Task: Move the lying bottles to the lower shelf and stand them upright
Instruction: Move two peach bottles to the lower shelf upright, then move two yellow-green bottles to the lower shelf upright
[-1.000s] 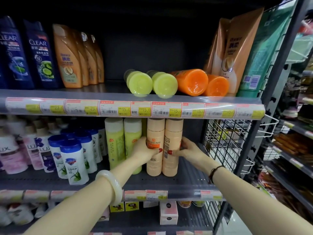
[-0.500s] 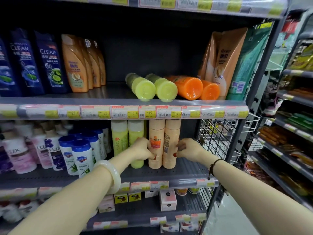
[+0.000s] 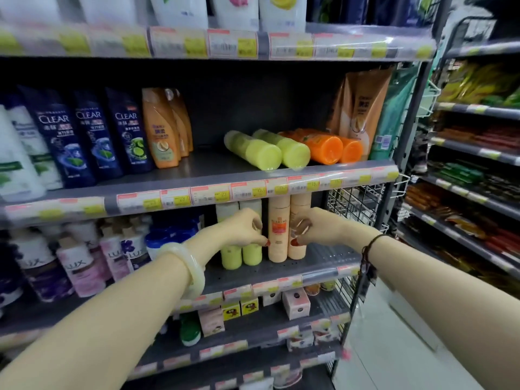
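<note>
Shelf edge [image 3: 253,190] hides bottle tops [image 3: 278,201]; both hands [image 3: 244,229] loosely curled, gripping nothing.

Hands coming off the peach bottles, view tipping upward

A second ago I had my left hand [image 3: 247,228] and right hand [image 3: 312,226] wrapped flat around the two upright peach bottles [image 3: 288,229] on the lower shelf [image 3: 281,270]; now both have drawn back with fingers [image 3: 257,222] curled in, only the thumb tips near the bottles' sides. My view has lifted and backed off, so the top shelf's price strip [image 3: 225,45] has come into sight.
</note>
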Motion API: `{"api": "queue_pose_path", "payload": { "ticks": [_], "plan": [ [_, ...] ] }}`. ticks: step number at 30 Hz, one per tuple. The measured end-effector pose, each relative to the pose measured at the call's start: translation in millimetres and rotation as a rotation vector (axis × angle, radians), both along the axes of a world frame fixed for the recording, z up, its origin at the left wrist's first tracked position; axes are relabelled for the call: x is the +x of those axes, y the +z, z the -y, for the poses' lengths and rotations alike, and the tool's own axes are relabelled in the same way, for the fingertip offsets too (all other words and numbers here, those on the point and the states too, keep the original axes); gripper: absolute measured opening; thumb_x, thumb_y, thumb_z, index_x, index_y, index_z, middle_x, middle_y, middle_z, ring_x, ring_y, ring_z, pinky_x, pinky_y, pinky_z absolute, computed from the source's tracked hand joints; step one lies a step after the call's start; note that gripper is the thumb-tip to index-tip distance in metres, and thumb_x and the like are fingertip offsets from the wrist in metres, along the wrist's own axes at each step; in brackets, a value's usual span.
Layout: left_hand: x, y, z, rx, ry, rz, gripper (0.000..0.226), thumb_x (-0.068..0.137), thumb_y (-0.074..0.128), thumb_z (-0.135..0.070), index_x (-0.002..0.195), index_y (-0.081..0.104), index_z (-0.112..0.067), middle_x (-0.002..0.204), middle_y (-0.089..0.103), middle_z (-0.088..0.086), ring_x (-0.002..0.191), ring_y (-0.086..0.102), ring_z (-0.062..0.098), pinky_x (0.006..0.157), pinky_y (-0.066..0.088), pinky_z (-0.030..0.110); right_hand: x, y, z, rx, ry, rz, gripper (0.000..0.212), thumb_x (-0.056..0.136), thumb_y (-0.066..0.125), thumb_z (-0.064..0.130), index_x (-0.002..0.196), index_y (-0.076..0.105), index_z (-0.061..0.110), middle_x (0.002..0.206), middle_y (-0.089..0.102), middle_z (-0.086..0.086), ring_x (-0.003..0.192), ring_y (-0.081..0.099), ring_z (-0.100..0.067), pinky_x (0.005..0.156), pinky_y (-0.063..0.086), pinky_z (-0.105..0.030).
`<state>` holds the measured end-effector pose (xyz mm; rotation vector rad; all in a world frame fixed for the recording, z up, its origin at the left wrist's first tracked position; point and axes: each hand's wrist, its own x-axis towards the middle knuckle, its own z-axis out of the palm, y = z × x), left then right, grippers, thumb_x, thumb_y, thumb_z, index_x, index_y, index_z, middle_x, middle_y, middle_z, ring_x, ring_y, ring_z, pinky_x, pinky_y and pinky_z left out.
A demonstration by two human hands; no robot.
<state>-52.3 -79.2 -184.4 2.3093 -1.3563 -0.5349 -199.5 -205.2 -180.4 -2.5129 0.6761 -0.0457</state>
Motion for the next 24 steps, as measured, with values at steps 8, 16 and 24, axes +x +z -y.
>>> {"api": "queue_pose_path", "payload": {
  "ticks": [8,16,24],
  "plan": [
    [5,82,-34,-0.004,-0.066,0.110,0.048,0.074,0.078,-0.025,0.117,0.063,-0.009,0.105,0.064,0.004,0.089,0.060,0.019,0.073,0.051,0.030,1,77,-36,-0.101,0.045,-0.051,0.048,0.082,0.069,0.015,0.128,0.054,0.011,0.116,0.067,-0.006,0.106,0.063,-0.022,0.094,0.050,-0.034],
    [13,132,-43,-0.069,-0.008,0.160,0.055,0.073,0.079,-0.027,0.121,0.060,-0.010,0.112,0.064,0.005,0.095,0.062,0.017,0.072,0.049,0.026,6,132,-34,-0.253,0.082,-0.035,0.046,0.081,0.069,0.023,0.125,0.058,0.013,0.121,0.063,-0.004,0.105,0.058,-0.019,0.085,0.047,-0.028],
    [19,156,-30,-0.080,0.094,0.122,0.052,0.075,0.078,-0.023,0.122,0.058,-0.010,0.106,0.068,0.010,0.084,0.065,0.020,0.062,0.053,0.027,22,166,-10,-0.260,0.143,-0.017,0.046,0.079,0.071,0.024,0.122,0.061,0.012,0.117,0.065,-0.008,0.099,0.061,-0.021,0.082,0.050,-0.029]
  ]
}}
